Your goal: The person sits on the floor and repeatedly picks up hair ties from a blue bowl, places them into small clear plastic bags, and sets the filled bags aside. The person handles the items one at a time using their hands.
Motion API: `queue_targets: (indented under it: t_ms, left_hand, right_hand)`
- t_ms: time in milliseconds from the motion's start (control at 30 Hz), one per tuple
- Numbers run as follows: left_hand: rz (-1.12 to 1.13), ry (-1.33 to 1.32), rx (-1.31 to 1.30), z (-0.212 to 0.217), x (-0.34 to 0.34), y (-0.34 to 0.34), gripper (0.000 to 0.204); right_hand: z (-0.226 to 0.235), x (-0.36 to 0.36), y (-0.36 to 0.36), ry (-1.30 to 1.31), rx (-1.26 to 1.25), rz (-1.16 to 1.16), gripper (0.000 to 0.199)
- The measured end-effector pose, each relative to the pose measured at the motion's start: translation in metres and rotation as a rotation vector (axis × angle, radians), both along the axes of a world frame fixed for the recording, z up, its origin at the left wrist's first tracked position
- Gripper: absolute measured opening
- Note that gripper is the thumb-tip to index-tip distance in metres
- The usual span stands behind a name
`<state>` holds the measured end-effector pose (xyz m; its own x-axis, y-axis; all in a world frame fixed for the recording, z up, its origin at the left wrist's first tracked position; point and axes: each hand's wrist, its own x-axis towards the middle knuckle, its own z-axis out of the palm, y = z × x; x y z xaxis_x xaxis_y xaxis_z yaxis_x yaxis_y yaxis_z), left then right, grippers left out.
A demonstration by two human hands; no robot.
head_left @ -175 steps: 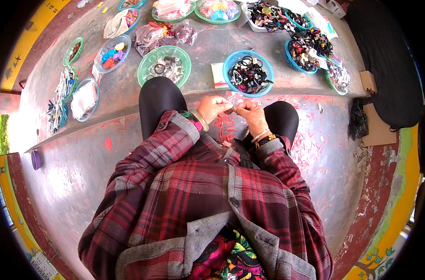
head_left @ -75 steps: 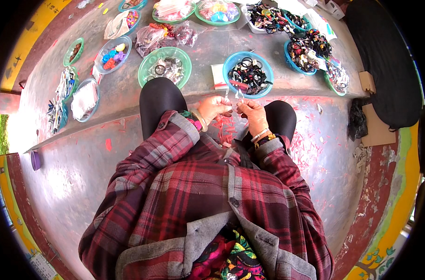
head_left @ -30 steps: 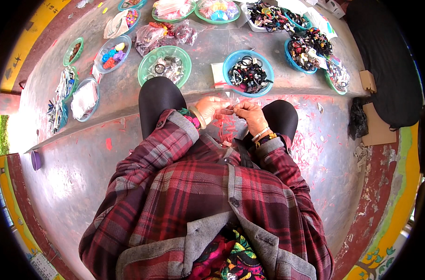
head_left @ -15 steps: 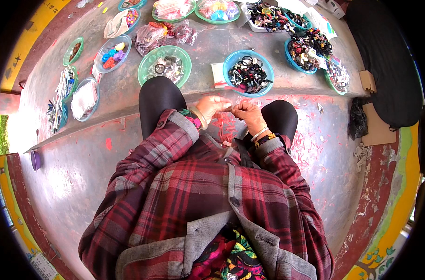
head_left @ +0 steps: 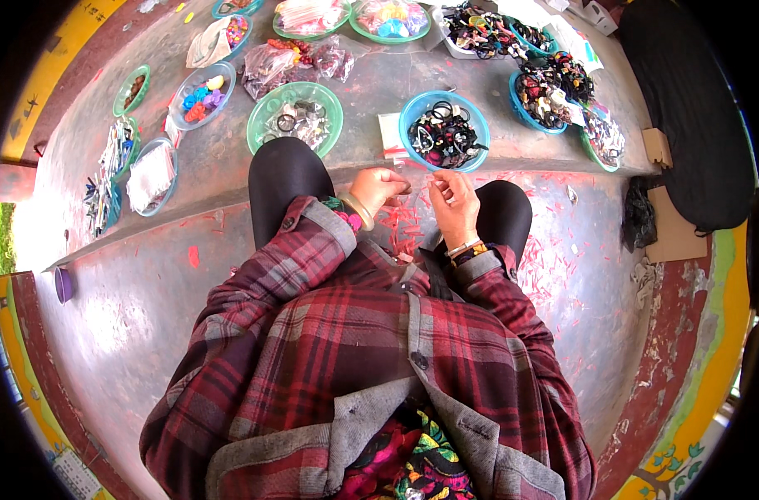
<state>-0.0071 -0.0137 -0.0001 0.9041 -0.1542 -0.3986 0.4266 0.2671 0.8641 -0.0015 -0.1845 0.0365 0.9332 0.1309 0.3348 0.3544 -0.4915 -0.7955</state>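
Note:
Between my knees, my left hand (head_left: 377, 190) pinches something small and dark at its fingertips, too small to name. My right hand (head_left: 454, 202) is a short way to the right, fingers bent with thumb and forefinger close together; whatever they hold, if anything, I cannot make out. A gap separates the two hands. Just beyond the right hand sits a blue basket (head_left: 407, 111) of black hair ties (head_left: 446, 137). Past my left knee stands a green basket (head_left: 255, 125) holding clear little packets (head_left: 300, 129) and a dark ring.
Red scraps (head_left: 554, 242) litter the floor around my knees. A raised concrete ledge (head_left: 371, 79) carries several baskets, plastic bags and a white packet (head_left: 391, 133). To the right lie a black bag (head_left: 640, 212) and cardboard (head_left: 675, 225); a purple cup (head_left: 64, 285) stands far left.
My hands, which met at the fingertips, have come apart. The right hand has lifted away slightly and turned, its fingers now pointing up toward the blue basket; the left has barely moved.

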Motion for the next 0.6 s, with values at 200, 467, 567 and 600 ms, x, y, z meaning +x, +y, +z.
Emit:
queue_targets:
  t_ms: [200,467,567,600]
  left_hand:
    - [-0.072,-0.096,0.167,-0.002,-0.001,-0.006,0.015]
    - [-0.205,-0.438,0.548,-0.004,-0.005,-0.008,0.015]
    - [-0.240,-0.358,0.490,0.002,-0.005,-0.011,0.017]
    - [-0.224,-0.341,0.413,-0.003,-0.005,-0.011,0.018]
  right_hand:
    - [0.002,-0.008,0.005,-0.125,-0.175,0.131,0.024]
    - [-0.011,-0.006,0.001,0.052,-0.294,0.189,0.017]
    - [-0.008,-0.006,-0.001,0.059,-0.256,0.215,0.013]
    - [-0.007,-0.006,-0.001,0.072,-0.236,0.221,0.012]
